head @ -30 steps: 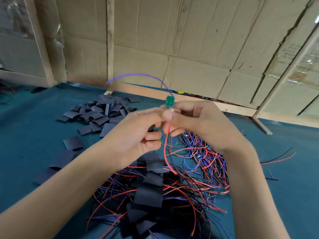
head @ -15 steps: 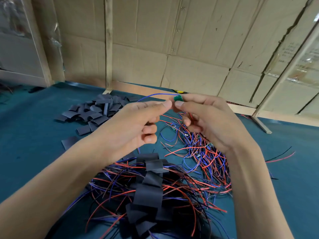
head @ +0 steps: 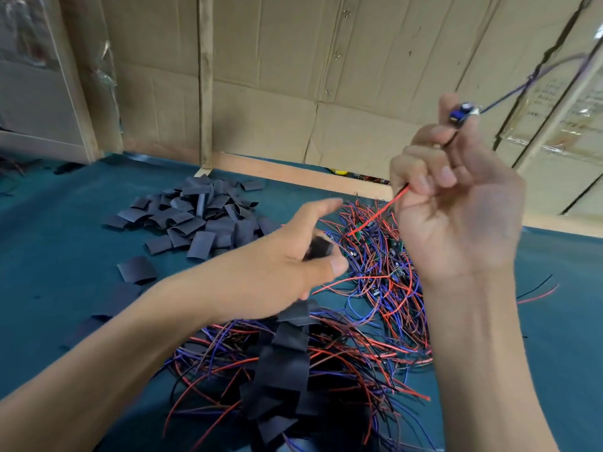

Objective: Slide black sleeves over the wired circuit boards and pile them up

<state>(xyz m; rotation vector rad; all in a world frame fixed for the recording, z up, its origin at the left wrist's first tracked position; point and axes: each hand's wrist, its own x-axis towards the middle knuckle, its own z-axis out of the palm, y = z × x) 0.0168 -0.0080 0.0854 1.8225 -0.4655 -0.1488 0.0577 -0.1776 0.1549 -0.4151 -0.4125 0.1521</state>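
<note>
Black sleeve (head: 318, 247), blurred, sits pinched in the left hand (head: 277, 269) at frame centre, seemingly ready for threading. Upper right, the right hand (head: 456, 203) grips a wired circuit board (head: 461, 111), lifting its red wire (head: 378, 212) off the tangle. Cardboard print is unreadable.

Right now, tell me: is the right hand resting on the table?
No, the right hand is raised above the wire pile, gripping a wired circuit board.
</note>
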